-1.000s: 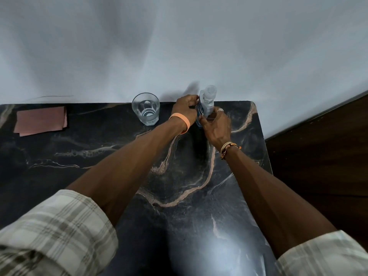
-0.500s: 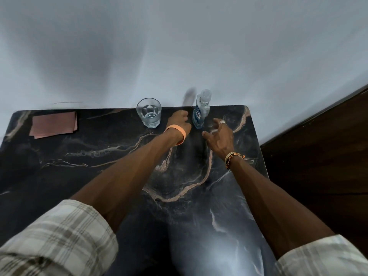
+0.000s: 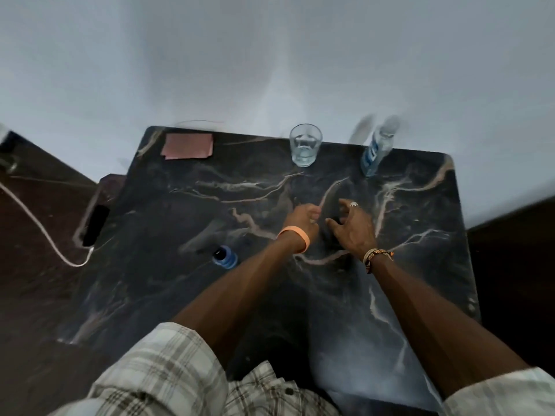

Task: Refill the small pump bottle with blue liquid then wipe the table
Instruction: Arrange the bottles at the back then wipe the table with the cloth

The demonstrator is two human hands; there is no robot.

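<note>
The small bottle (image 3: 376, 148), clear with a blue label, stands upright at the far right edge of the black marble table (image 3: 420, 265). Both hands hover over the table's middle, well short of the bottle and holding nothing. My left hand (image 3: 303, 217) has its fingers loosely curled. My right hand (image 3: 351, 226) has its fingers spread and relaxed. A blue round-topped container (image 3: 224, 256) sits on the table to the left of my left forearm. A pink folded cloth (image 3: 187, 146) lies at the far left corner.
A clear drinking glass (image 3: 305, 145) stands at the far edge, between cloth and bottle. A dark phone (image 3: 95, 225) with a white cable (image 3: 39, 223) lies by the table's left edge. A pale wall rises behind the table.
Both hands let go of the small bottle and drew back toward me, leaving it upright at the far edge. The view shifted, showing the table's left side and the blue container.
</note>
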